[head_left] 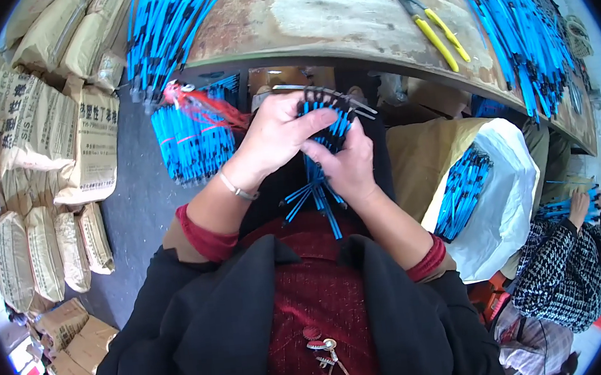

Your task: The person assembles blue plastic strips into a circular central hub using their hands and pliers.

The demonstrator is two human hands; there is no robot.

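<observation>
My left hand (278, 132) and my right hand (347, 163) are closed together around a bundle of thin blue strips with black ends (323, 196), in front of my lap. The thumbs press on the bundle's upper part, and its loose lower ends fan out toward me. Across the top runs a thin metal rod (363, 106), with several black loops along it by my fingers. Whether the rod passes through every loop is too small to tell. Beside my left wrist hangs a tuft of red strings (211, 108).
Ahead is a worn wooden table (327, 3) with yellow-handled pliers (433, 26) and a blue strip pile (523, 32). Banded blue bundles (193, 143) stand at left, near stacked paper sacks (30, 118). A white sack (512, 190) holds more strips; a co-worker's hand (579, 207) is at right.
</observation>
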